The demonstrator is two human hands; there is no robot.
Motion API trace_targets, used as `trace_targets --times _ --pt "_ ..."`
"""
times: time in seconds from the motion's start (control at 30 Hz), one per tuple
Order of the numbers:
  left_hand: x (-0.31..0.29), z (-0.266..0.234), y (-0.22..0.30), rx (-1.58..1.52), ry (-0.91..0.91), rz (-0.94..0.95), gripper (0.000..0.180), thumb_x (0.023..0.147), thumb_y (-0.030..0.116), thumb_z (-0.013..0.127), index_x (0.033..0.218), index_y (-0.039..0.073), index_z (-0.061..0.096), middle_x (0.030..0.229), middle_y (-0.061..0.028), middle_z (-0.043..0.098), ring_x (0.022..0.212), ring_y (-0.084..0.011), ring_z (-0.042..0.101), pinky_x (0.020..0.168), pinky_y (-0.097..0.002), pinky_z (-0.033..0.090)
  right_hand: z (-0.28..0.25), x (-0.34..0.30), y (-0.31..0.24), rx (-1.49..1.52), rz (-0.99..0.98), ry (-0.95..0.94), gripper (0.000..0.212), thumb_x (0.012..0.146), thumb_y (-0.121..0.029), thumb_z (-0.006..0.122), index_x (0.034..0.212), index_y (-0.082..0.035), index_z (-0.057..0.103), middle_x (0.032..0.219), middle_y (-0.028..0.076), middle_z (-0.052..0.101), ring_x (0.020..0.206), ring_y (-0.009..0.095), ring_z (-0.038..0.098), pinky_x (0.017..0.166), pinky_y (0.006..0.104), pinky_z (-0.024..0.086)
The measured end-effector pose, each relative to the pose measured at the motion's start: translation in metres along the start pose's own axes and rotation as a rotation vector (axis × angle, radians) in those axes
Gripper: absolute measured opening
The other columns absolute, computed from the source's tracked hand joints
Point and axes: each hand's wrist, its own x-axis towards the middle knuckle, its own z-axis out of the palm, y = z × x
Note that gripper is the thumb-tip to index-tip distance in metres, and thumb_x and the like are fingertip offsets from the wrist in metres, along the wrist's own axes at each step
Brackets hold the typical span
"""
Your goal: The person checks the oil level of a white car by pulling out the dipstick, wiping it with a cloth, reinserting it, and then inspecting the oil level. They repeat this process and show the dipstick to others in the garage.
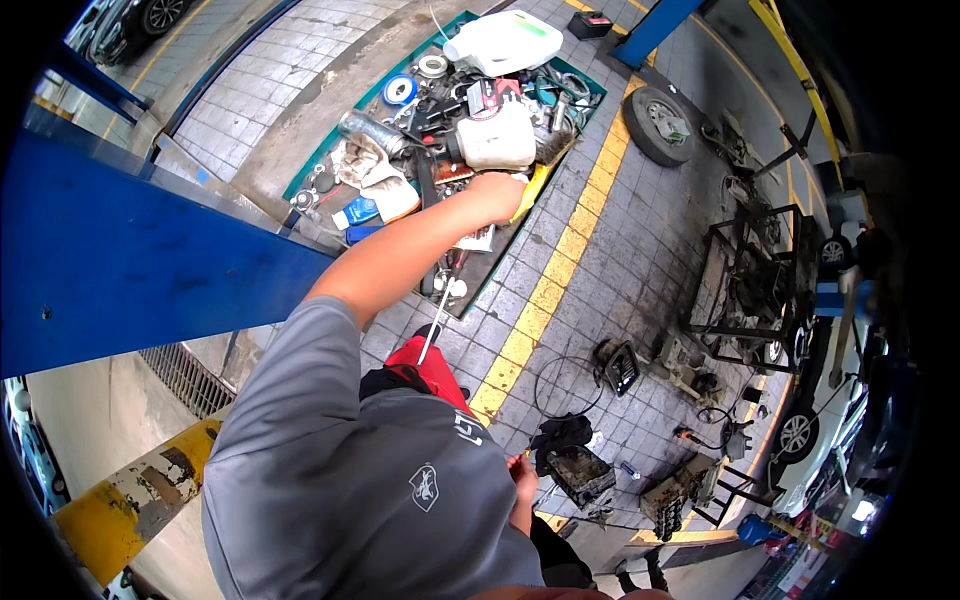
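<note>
The bare left hand [498, 198] partly covers a bright yellow object [532, 191], its fingertips hidden. A tiny yellow item [527, 453] at the bare right hand [523, 482] is too small to identify.

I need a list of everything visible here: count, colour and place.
tray: one, green-rimmed, upper centre
jugs: two, white, tray
roll: one, blue-white, tray's left
rag: one, whitish, tray's left
cloth-like item: one, yellow, tray's right
small parts: uncountable, mixed, tray
wheel: one, black-grey, floor, right
machine parts: several, dark, floor, right
box: one, black, beyond tray
post: one, blue, left
pole: one, yellow, lower left
cars: several, mixed, edges
shirt: one, grey, bottom
left hand: one, bare, at cloth-like item
right hand: one, bare, beside shirt
</note>
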Motion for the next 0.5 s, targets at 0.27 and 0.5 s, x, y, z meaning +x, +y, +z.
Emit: trace_targets --times 0.27,0.5 --pt "0.067 0.047 0.003 0.083 0.147 -0.004 0.018 0.081 0.012 0.057 0.085 0.003 0.072 0.091 -0.02 0.07 0.088 -0.0353 0.068 0.077 -0.0462 0.053 0.0 -0.002 0.023 0.128 -0.045 0.006 0.021 0.095 -0.024 0.055 0.089 -0.005 0.059 0.076 0.004 0.062 0.064 0.013 0.058 0.059 0.0241 0.046" --pt "-0.017 -0.011 0.029 0.235 0.455 -0.024 0.017 0.082 0.006 0.055 0.094 -0.001 0.064 0.098 -0.022 0.065 0.089 -0.039 0.064 0.077 -0.0469 0.052 -0.001 -0.001 0.017 0.119 -0.091 0.042 0.02 0.095 -0.02 0.055 0.094 -0.002 0.063 0.077 0.003 0.065 0.067 0.01 0.059 0.062 0.0215 0.048"
